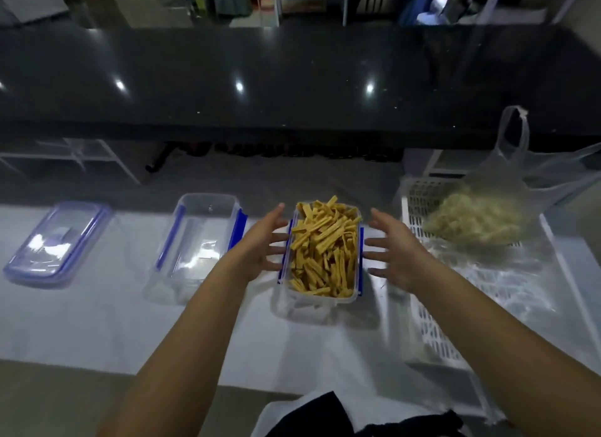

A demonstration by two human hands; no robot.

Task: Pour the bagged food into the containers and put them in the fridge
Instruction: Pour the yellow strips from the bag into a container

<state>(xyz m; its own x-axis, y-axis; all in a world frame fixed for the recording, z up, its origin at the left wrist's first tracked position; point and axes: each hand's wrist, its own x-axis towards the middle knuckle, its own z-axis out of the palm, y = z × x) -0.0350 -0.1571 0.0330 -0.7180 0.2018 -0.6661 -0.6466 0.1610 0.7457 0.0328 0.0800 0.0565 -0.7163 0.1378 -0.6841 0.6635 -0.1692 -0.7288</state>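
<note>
Both bare forearms reach forward from the bottom edge and converge toward the middle. The left hand (pixel 265 241) is spread, palm turned inward to the right, its 4 fingers straight and splayed, thumb raised at the far side. The right hand (pixel 395 249) mirrors it, palm facing left, fingers extended and apart, thumb up. The 2 palms face each other, apart, gripping nothing.

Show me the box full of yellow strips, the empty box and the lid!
full box (pixel 323 251), head view, on the yellow strips.
empty box (pixel 198 241), head view, on its clear bottom.
lid (pixel 58 241), head view, on its top.
</note>
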